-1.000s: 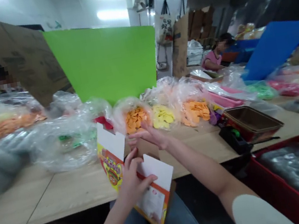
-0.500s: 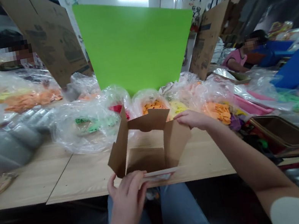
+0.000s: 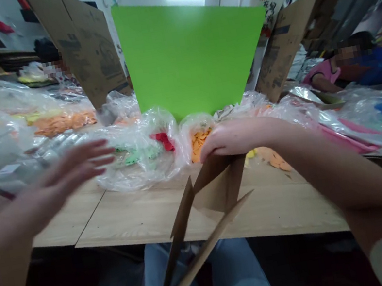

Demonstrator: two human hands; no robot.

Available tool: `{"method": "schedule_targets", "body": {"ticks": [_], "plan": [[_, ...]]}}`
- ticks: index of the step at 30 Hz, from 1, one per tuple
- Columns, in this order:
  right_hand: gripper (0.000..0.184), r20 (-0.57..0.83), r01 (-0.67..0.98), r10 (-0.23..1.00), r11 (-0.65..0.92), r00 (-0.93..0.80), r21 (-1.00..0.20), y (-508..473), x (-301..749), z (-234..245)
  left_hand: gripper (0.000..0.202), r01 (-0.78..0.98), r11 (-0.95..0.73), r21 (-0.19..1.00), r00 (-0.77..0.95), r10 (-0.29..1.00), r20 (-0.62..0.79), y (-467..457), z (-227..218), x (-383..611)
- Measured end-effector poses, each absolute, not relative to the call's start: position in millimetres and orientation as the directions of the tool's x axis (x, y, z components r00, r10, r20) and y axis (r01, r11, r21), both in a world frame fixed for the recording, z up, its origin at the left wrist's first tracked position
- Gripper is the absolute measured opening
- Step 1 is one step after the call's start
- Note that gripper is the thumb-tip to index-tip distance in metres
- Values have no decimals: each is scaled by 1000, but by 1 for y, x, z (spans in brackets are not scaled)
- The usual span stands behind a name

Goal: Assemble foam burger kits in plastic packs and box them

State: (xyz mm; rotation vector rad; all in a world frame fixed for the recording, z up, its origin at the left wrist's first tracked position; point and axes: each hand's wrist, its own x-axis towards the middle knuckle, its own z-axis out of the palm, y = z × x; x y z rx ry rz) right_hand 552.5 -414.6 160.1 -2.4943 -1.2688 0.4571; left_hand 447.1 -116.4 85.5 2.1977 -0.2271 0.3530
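While the blurred left hand [image 3: 66,172] hangs open above the worktop [image 3: 145,220], fingers spread, the right hand [image 3: 234,137] rests on the thin brown cardboard box [image 3: 213,183], fingers pressed together; whether they grip is hard to tell. The box tilts across the worktop's front edge above the jeans [image 3: 163,276]. Beyond lie crinkled clear bags [image 3: 146,161] and a smooth green board [image 3: 192,49].

The right hand [image 3: 238,137] rests atop a cardboard box [image 3: 214,188]; the open left hand [image 3: 66,172] hovers left of it, over the counter [image 3: 280,211].
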Motion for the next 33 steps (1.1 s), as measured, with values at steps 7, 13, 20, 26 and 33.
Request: {"method": "schedule_targets", "body": {"ticks": [7, 13, 20, 26, 33], "plan": [[22, -205, 950, 952, -265, 230, -164, -343, 541, 123, 60, -18, -416, 909, 895, -412, -171, -194, 59, 479], [26, 348, 912, 844, -397, 408, -107, -357, 492, 97, 27, -83, -469, 879, 973, -230, -31, -192, 43, 505], [45, 312, 941, 895, -257, 318, -222, -387, 424, 64, 39, -38, -436, 899, 999, -42, 22, -172, 49, 505], [44, 270, 873, 840, -402, 472, -276, -386, 419, 73, 54, -96, -500, 861, 993, 5, 114, -206, 42, 500], [37, 123, 583, 573, -770, 810, -257, -455, 438, 42, 65, -61, -554, 830, 994, 38, 99, -218, 28, 490]]}}
